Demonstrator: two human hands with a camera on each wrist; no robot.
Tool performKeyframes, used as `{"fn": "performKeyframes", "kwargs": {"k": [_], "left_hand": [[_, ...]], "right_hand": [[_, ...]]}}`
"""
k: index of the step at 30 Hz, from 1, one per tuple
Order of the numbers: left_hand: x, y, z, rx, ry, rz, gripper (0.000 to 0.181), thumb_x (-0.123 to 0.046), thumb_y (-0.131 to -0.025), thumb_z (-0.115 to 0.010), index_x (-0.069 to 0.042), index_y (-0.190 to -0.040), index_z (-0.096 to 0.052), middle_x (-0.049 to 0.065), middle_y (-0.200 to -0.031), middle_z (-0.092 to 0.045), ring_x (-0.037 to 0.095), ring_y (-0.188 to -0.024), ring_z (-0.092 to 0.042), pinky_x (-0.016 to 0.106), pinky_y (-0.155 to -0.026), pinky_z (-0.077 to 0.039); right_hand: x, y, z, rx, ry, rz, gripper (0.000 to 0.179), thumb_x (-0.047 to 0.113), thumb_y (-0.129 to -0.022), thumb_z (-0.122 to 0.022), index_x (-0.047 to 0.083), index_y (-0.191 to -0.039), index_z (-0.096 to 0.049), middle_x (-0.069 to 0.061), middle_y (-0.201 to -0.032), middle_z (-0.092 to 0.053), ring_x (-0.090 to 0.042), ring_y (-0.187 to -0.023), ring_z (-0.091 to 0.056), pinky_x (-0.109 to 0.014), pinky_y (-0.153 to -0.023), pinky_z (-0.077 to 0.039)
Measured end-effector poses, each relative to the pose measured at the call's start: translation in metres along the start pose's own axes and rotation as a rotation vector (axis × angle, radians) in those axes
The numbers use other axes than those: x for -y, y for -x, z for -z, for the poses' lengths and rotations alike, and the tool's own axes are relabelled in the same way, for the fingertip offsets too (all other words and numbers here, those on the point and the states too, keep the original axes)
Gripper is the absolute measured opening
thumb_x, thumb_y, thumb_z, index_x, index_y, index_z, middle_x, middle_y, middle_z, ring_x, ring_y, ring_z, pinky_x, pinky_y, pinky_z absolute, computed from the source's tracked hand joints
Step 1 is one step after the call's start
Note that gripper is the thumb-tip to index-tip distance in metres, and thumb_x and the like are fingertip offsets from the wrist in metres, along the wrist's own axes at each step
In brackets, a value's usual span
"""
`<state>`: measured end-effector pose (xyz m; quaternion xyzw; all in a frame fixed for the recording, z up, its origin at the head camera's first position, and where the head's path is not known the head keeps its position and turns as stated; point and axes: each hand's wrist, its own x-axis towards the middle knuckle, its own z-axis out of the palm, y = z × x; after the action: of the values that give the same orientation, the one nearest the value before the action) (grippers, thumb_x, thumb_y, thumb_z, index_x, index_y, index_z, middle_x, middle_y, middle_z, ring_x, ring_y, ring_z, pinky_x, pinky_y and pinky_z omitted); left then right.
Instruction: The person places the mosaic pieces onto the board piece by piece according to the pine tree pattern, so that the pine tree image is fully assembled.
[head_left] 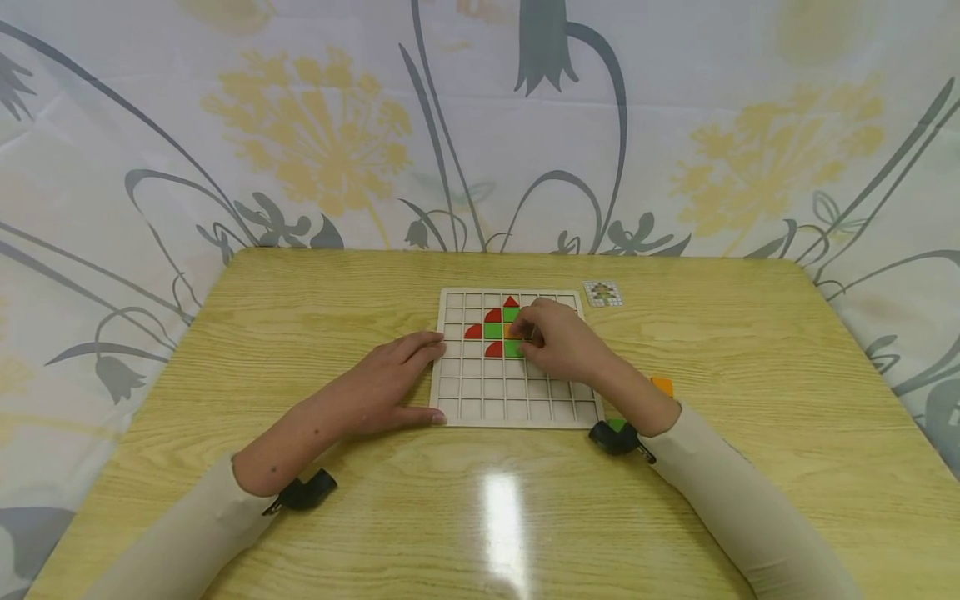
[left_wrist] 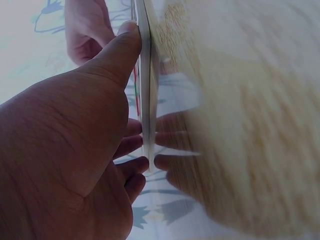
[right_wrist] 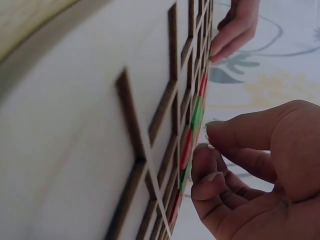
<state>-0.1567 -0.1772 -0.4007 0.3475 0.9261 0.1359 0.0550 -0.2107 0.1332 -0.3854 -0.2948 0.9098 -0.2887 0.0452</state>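
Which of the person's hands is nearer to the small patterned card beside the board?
Right. The right hand is over the grid board, left of the card; the left hand touches the board's left edge, across the board from the card.

Grey-yellow floral backdrop [head_left: 480, 108] behind wood-grain table [head_left: 765, 375], glossy with white glare [head_left: 505, 521].

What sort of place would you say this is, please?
Probably an indoor tabletop play or work spot: a wood-grain table, a floral backdrop behind it, and a gridded board with coloured pieces on it.
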Motion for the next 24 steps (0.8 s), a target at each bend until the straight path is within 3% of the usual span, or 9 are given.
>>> {"fn": "performKeyframes", "kwargs": {"k": [8, 24], "left_hand": [[0.000, 0.000, 0.000, -0.005, 0.002, -0.006, 0.099, -0.061, -0.095, -0.073, -0.003, -0.164, -0.036, 0.014, -0.171, -0.030, 0.035, -0.156, -0.034, 0.059, -0.123, -0.034], [-0.001, 0.001, 0.001, 0.013, -0.004, 0.010, 0.099, -0.062, -0.095, -0.073, -0.003, -0.165, -0.035, 0.014, -0.172, -0.029, 0.035, -0.156, -0.033, 0.057, -0.123, -0.034]], "right_hand": [[-0.001, 0.013, 0.010, -0.025, 0.008, -0.029, 0.012, 0.003, -0.097, -0.070, 0.003, -0.107, -0.076, -0.008, -0.102, -0.068, -0.021, -0.084, -0.063, -0.037, -0.075, -0.054], [-0.020, 0.064, 0.035, -0.089, -0.005, -0.087, 0.012, 0.000, -0.099, -0.067, 0.004, -0.108, -0.074, -0.007, -0.104, -0.070, -0.020, -0.087, -0.064, -0.037, -0.076, -0.056]]}}
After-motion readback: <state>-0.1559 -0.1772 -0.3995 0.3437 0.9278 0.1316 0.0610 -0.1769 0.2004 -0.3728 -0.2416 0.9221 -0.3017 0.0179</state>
